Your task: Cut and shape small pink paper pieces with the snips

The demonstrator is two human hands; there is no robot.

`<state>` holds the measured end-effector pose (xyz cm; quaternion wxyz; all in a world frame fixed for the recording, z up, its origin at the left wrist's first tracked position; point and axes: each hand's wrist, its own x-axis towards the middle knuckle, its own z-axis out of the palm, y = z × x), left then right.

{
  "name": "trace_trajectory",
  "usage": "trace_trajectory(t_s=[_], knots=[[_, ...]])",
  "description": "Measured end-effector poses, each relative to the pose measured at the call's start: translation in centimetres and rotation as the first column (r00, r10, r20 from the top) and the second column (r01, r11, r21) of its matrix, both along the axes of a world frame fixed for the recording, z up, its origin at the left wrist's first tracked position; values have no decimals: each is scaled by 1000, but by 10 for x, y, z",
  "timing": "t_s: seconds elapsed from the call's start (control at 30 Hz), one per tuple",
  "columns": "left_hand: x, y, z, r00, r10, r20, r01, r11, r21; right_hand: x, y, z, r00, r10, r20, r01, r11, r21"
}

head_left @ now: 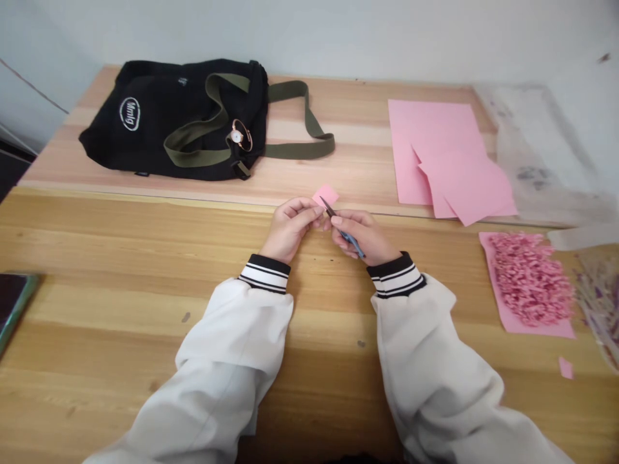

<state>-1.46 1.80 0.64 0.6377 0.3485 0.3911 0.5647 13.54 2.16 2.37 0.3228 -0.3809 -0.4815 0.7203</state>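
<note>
Nearest you, a pink scrap [565,367] lies on the wooden table [120,309] at right, a heap of crinkled pink pieces [532,280] just beyond. Farther in, your right hand [360,235] grips blue-handled scissors [354,243], and your left hand [293,229] pinches a small pink paper [329,192] between fingertips, beside the blades. Beyond lie larger pink sheets [435,129] at right and a black bag [159,129] at left.

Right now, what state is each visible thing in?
Left hand: grip closed on small pink paper
Small pink paper: held, partly covered
Right hand: grip closed on scissors
Scissors: blades at the paper, openness unclear
Black bag: lying flat, straps slack
Watch: lying on the bag
Pink sheets: loosely overlapping
Pink pieces: heaped on a base sheet
Small offcut: lying loose
</note>
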Motion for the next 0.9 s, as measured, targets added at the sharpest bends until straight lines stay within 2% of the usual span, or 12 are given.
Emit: trace_trajectory(t_s=[0.27, 0.5, 0.9], knots=[[1, 0, 1, 999, 24, 23, -23, 1000, -12, 0, 0, -2, 1000, -24, -17, 24, 1000, -18], [2, 1, -1, 999, 18, -37, -18, 1000, -12, 1, 6, -8, 976, -138, -168, 122, 987, -103], [4, 0, 1, 991, -47, -124, 53, 998, 38, -1, 2, -7, 974, -213, -81, 206, 975, -85]])
